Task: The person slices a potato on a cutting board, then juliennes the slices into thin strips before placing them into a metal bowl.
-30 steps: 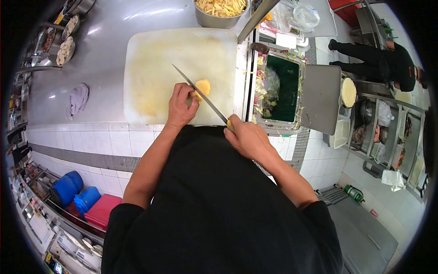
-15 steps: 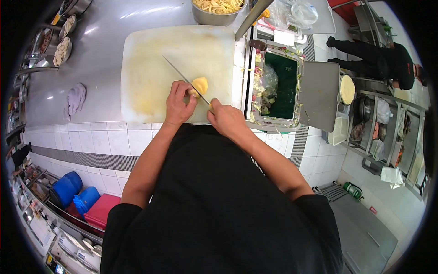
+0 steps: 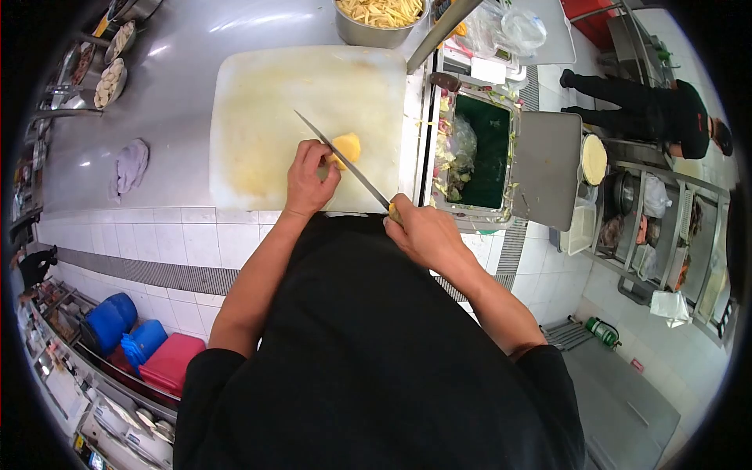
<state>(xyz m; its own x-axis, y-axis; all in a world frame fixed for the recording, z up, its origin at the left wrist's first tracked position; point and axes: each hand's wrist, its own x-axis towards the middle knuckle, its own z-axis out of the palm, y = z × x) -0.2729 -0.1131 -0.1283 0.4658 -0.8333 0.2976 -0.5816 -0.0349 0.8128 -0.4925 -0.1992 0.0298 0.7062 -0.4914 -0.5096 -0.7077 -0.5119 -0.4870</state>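
Note:
A yellow piece that looks like peeled potato [image 3: 348, 145] lies on the white cutting board [image 3: 262, 102]. My left hand [image 3: 310, 182] has its fingers curled against the potato's left side, holding it on the board. In my right hand [image 3: 427, 233] is the handle of a long knife [image 3: 365, 182], gripped near the board's lower right corner. The blade slants up and to the left, crossing the potato close to my left fingertips, with its tip over the board beyond them. The fingertips of my left hand are partly hidden by the blade.
A metal bowl of cut yellow strips [image 3: 381, 34] stands behind the board. To the right is a green bin [image 3: 483, 149] with scraps around its rim. A cloth [image 3: 130, 166] lies on the steel counter at left. Another person [image 3: 650, 102] stands at far right.
My right hand has drawn the knife back toward me and to the right, so the blade tip sits nearer the potato. The left hand stays at the potato.

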